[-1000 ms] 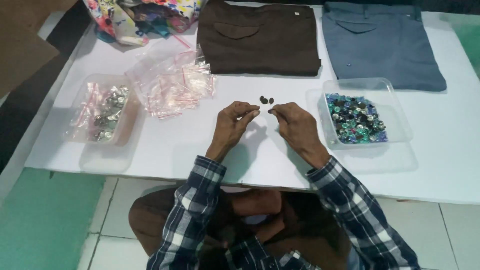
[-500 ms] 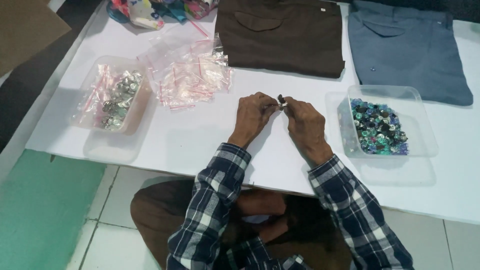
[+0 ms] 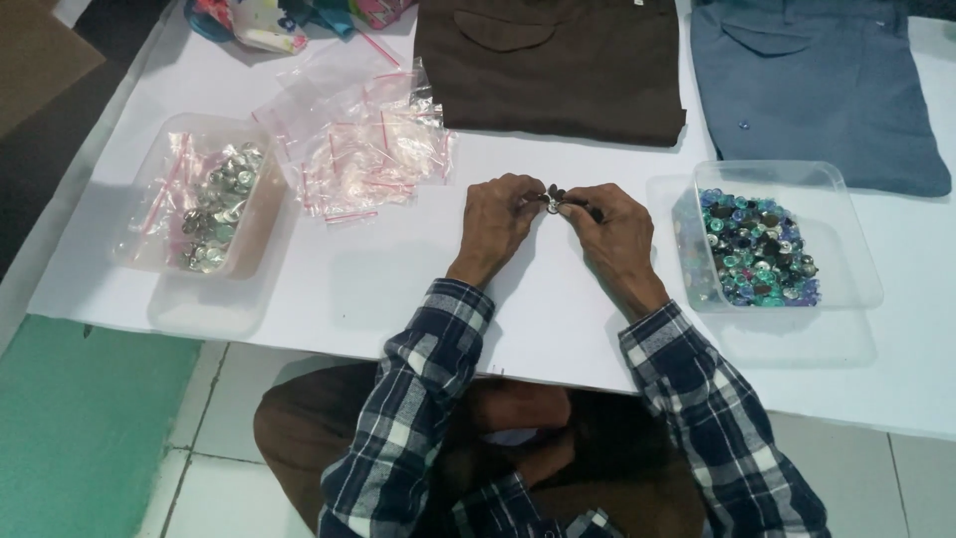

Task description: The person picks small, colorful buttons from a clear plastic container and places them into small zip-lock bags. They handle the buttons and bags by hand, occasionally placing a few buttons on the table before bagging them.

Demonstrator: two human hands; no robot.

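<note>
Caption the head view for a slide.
Both hands, left hand and right hand, pinch small dark buttons between two tubs.

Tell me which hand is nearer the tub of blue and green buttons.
Right. The right hand is beside the tub of blue and green buttons, just off its left wall, not touching. The left hand is farther away, beyond the right hand, nearer the small clear bags.

Single head view, steep downward, near, over white table (image 3: 299, 309).
</note>
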